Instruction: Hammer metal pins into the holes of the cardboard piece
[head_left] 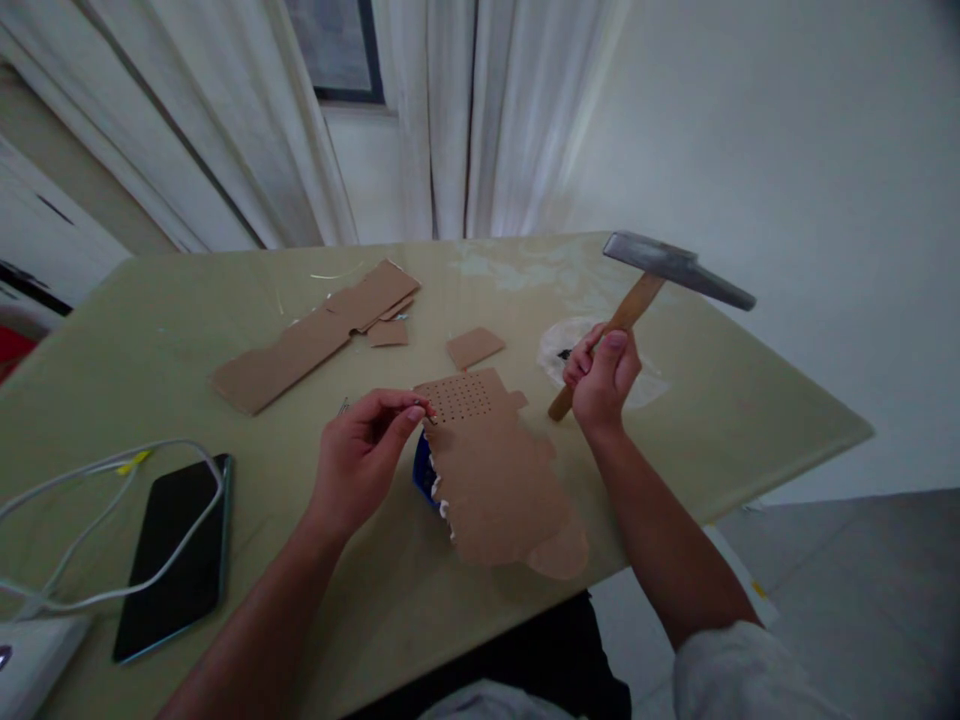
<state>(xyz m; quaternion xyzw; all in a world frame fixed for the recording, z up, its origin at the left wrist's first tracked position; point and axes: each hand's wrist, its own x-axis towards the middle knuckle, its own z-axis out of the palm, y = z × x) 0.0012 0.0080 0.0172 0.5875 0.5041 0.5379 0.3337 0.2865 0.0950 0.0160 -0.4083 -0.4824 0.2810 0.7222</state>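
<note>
The left hand [364, 458] is pinching what seems a nail [431, 419] at the cardboard [502, 490]; the right hand [604, 378] is gripping a hammer [667, 262]. Keeping fingers [401, 430] clear is probably mattering.

Brown cardboard [499, 495] bears dark dotted rows; the hammer [637, 300] is grey and tan.

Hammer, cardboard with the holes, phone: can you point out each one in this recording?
Hammer [639, 299]: head view, on the wooden handle, just below the metal head.
Cardboard with the holes [499, 480]: head view, on its plain middle.
Phone [177, 516]: head view, on the dark screen.
</note>
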